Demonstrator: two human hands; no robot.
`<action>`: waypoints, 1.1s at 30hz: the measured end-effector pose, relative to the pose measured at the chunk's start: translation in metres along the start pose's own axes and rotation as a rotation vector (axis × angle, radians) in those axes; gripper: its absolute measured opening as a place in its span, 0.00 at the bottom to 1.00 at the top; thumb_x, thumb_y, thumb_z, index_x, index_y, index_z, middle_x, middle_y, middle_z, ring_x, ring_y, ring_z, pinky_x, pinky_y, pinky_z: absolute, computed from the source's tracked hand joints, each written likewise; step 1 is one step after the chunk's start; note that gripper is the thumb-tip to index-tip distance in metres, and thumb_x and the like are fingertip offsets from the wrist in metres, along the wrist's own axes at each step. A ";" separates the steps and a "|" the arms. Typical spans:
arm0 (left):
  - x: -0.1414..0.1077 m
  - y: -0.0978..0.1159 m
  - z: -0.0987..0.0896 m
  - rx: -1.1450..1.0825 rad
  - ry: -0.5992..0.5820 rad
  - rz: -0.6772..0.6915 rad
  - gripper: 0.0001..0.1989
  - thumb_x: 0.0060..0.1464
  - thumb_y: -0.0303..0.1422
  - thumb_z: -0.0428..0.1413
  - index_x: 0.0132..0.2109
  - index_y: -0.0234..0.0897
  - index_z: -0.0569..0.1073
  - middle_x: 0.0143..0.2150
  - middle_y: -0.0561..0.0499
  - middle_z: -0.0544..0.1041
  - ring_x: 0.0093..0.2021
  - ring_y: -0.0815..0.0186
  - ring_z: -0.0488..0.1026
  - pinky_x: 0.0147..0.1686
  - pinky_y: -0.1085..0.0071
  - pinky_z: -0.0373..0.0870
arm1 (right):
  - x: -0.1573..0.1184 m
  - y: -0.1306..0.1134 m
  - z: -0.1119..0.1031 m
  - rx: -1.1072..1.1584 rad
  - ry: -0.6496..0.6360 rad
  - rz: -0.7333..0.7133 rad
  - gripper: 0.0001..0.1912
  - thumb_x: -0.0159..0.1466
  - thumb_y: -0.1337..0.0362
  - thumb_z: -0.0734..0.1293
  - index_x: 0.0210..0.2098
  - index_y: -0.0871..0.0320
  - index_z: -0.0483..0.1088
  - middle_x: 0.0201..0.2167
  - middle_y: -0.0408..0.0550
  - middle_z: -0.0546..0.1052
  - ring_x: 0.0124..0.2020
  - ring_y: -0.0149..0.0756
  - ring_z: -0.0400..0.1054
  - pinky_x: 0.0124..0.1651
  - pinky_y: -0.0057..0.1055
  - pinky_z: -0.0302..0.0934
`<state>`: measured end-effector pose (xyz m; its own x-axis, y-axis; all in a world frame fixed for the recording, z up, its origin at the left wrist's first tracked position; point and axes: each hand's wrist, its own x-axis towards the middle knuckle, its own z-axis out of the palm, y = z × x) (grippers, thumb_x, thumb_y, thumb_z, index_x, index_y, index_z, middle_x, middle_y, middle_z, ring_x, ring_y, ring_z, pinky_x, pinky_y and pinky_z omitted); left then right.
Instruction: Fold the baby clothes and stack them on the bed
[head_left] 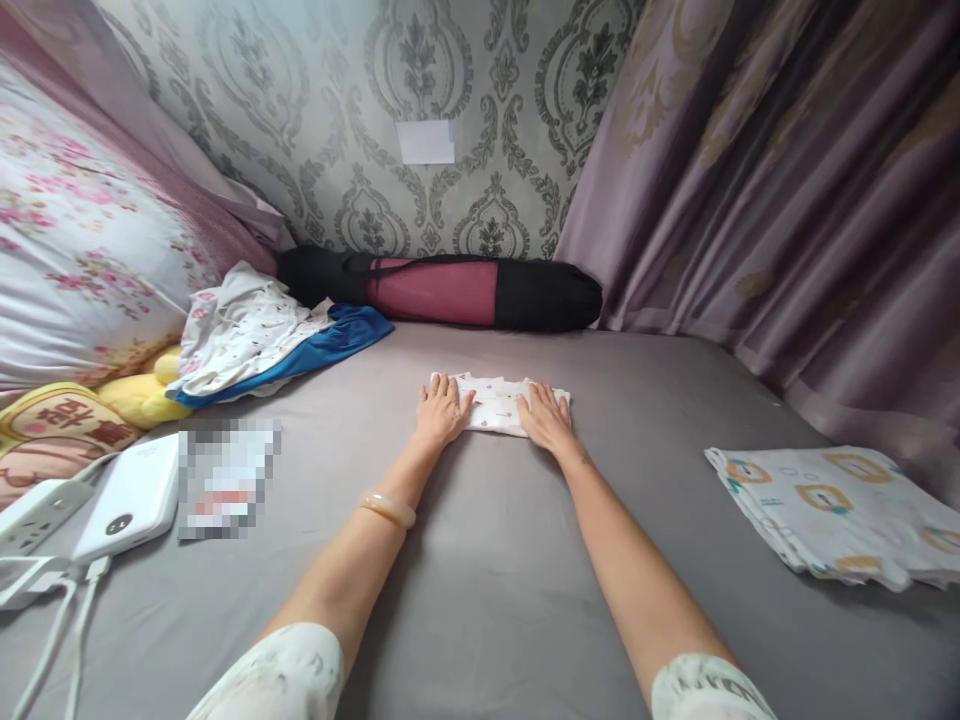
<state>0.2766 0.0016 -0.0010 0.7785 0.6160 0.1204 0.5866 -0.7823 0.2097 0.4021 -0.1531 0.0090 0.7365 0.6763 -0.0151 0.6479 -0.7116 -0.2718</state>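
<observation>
A small folded white cloth (pixel 496 406) with a sparse dark print lies flat on the grey sheet (pixel 495 560), ahead of me in the middle. On its left end rests my left hand (pixel 444 408), palm down with the fingers spread. My right hand (pixel 546 414) lies the same way on the cloth's right end, its thumb pointing inward. Neither hand grips the cloth. Between the two hands the middle of the cloth shows.
A black and dark-pink long bag (pixel 435 291) lies along the wall. At left are a pile of clothes (pixel 247 330), a yellow plush (pixel 146 392), a white power bank (pixel 133 495) and a power strip (pixel 37 515). Folded patterned fabric (pixel 832 510) lies at right.
</observation>
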 end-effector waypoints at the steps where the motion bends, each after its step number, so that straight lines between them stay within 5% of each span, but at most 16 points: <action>1: 0.000 -0.003 -0.001 -0.006 -0.012 0.004 0.32 0.67 0.45 0.35 0.67 0.28 0.58 0.71 0.36 0.54 0.72 0.51 0.46 0.67 0.50 0.44 | 0.001 0.003 -0.002 0.007 -0.025 0.007 0.34 0.71 0.54 0.44 0.69 0.69 0.49 0.71 0.57 0.50 0.71 0.45 0.39 0.70 0.46 0.33; 13: 0.002 -0.011 -0.006 -0.017 -0.127 0.027 0.33 0.66 0.47 0.36 0.69 0.31 0.54 0.72 0.39 0.49 0.73 0.53 0.43 0.67 0.49 0.43 | -0.003 0.012 0.000 -0.123 0.014 -0.022 0.32 0.71 0.57 0.47 0.69 0.70 0.48 0.71 0.57 0.49 0.72 0.44 0.37 0.70 0.43 0.31; 19: 0.002 -0.004 -0.007 0.060 0.120 0.114 0.31 0.66 0.44 0.34 0.68 0.33 0.57 0.72 0.42 0.53 0.73 0.57 0.43 0.70 0.54 0.33 | -0.006 0.005 -0.008 -0.128 0.115 -0.001 0.33 0.72 0.57 0.46 0.69 0.72 0.47 0.71 0.60 0.47 0.72 0.46 0.35 0.70 0.47 0.27; 25: 0.005 -0.005 0.001 0.038 -0.061 0.037 0.34 0.66 0.47 0.35 0.68 0.27 0.56 0.71 0.35 0.53 0.72 0.50 0.45 0.68 0.48 0.41 | -0.007 0.007 0.000 -0.122 0.044 0.124 0.35 0.71 0.55 0.48 0.68 0.76 0.47 0.71 0.65 0.47 0.71 0.51 0.39 0.69 0.44 0.34; 33: 0.006 -0.007 -0.001 0.026 -0.085 0.036 0.33 0.66 0.47 0.35 0.68 0.29 0.56 0.71 0.36 0.53 0.72 0.50 0.45 0.67 0.47 0.42 | -0.005 0.011 0.000 -0.121 0.037 0.128 0.35 0.72 0.54 0.48 0.68 0.75 0.48 0.71 0.65 0.47 0.71 0.50 0.39 0.69 0.44 0.35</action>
<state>0.2772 0.0106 -0.0006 0.8147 0.5781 0.0447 0.5625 -0.8067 0.1814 0.4057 -0.1639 0.0058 0.8198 0.5726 -0.0056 0.5652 -0.8108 -0.1520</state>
